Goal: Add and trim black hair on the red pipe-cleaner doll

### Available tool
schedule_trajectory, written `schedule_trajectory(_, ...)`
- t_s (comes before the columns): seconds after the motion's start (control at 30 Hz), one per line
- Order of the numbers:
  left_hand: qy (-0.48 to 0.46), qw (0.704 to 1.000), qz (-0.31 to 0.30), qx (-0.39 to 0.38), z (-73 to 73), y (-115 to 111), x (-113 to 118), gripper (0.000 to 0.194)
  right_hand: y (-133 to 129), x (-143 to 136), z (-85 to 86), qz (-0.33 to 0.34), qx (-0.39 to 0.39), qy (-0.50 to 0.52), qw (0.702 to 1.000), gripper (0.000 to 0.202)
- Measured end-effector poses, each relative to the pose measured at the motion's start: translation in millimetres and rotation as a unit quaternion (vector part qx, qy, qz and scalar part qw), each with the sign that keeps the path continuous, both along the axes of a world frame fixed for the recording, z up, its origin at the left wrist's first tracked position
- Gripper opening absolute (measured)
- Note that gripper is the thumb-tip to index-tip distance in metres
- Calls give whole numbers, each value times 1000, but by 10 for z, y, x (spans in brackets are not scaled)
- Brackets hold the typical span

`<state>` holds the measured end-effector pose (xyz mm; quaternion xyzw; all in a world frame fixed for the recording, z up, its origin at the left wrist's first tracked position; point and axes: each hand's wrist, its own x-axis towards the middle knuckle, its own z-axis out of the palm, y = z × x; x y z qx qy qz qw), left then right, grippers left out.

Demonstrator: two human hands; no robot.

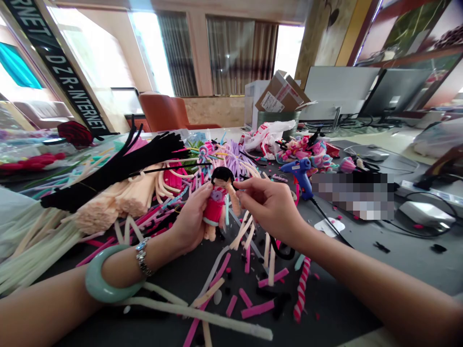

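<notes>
Pink-and-black pipe-cleaner doll [216,202], upright above the cluttered surface [347,270], looks light, soft and easily bent, best taken round its dress, where the left hand's [191,219] grip closes on it, while the right hand's [269,205] grip pinches at its black hair.

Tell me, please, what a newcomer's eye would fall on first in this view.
Probably the small doll in a red dress and black hair, held at the centre between the left hand and the right hand. Next might come the thick black bundle of stems slanting across the left side, above the peach bundles. The blue glue gun also stands out, just beyond the right hand.
</notes>
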<state>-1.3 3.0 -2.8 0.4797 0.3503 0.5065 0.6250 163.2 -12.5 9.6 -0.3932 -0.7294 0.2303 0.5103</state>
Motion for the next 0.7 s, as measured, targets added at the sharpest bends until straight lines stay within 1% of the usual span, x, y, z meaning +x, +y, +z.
schedule_trajectory(0.1, -5, 1000, 12, 4, -8, -8, 7, 18, -5, -7, 4, 2, -1, 4, 1000, 22)
schedule_trajectory(0.27, 19, 999, -31, 29, -47, -2, -47, 25, -10, -32, -18, -5, 4, 7, 1000, 26)
schedule_trajectory(0.33, 17, 999, -43, 28, -47, -2, -53, 27, -11, -43, -34, -8, 1, 3, 1000, 27)
schedule_trajectory(0.43, -13, 999, -28, 18, -38, 2, -32, 22, -15, -53, -48, -4, -9, -2, 1000, 30)
schedule_trajectory(0.57, -57, 998, 1, 30, -47, 18, -4, 16, -24, -62, -39, -6, -12, -11, 1000, 33)
schedule_trajectory(0.7, -46, 999, 1, 10, -60, 25, -20, 19, -39, -72, -26, -9, -7, -28, 1000, 35)
